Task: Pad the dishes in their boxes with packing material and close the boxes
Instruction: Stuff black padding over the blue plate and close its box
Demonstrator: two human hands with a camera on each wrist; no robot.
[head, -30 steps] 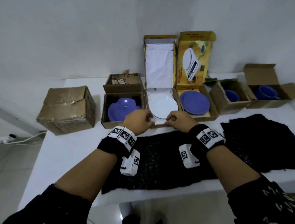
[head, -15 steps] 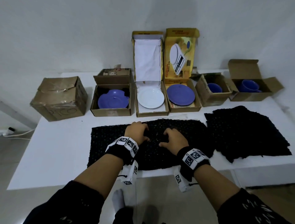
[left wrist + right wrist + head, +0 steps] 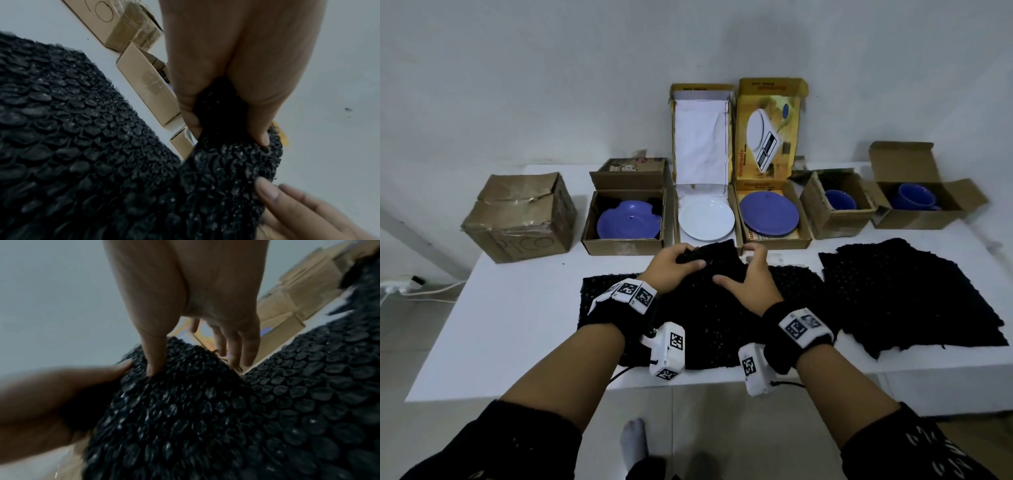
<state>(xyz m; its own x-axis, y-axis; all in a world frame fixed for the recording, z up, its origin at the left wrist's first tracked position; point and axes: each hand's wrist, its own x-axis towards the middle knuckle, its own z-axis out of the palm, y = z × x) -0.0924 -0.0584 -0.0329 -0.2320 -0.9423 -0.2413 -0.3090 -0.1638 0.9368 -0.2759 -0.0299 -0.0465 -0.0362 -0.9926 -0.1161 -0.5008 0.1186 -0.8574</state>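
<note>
1. Head view shows a person at a white table (image 3: 517, 325), both hands raising the far edge of a black bubble-wrap sheet (image 3: 709, 308) that lies flat along the near half.
2. Left hand (image 3: 671, 270) has its fingers curled over the lifted edge and the thumb underneath; the left wrist view confirms a pinch, with the wrap bunched between thumb and fingers (image 3: 257, 113).
3. Right hand (image 3: 751, 277) is looser: the thumb presses the top of the fold, and the fingers (image 3: 236, 344) hang fairly straight behind the raised edge, slightly apart. I cannot tell whether they really clamp it.
4. Just beyond the knuckles sits the open yellow-edged box holding a round white plate (image 3: 706, 218). An open brown carton with a blue-violet scalloped plate (image 3: 630, 219) sits left of it, and a yellow printed box with a round blue plate (image 3: 768, 213) sits right.
5. What matters next, I judge, is that the white plate lies straight ahead of both hands, about equally near each. The sheet's long axis runs left to right, far wider than that box, so it likely needs folding before going in.
6. All three boxes have their lids up.
</note>
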